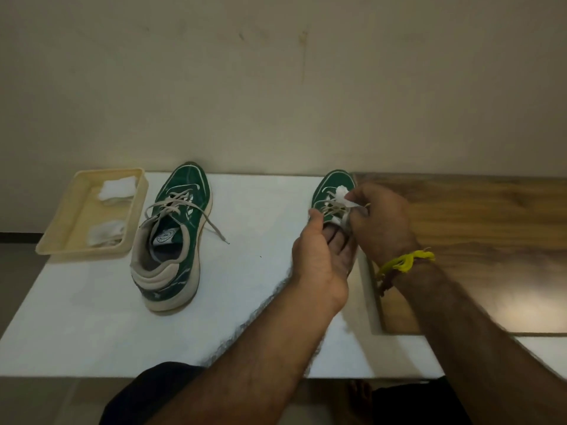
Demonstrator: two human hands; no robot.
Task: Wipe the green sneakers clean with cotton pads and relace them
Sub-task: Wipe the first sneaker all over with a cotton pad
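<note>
right-hand green sneaker [333, 191] at the white table's [92, 326] right edge, toe toward the wall, heel toward the body, long axis running straight away; steadied by left hand [319, 262] curled round its heel end; right hand [382, 222] just above the laces, pinching a cotton pad [345, 196] against the tongue; second sneaker [175, 237] well apart to the left, loosely laced, beside a tray [55, 237] of pads

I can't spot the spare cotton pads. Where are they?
In the head view, the cotton pads lie in the beige tray at the table's far left, beside the left green sneaker.
</note>
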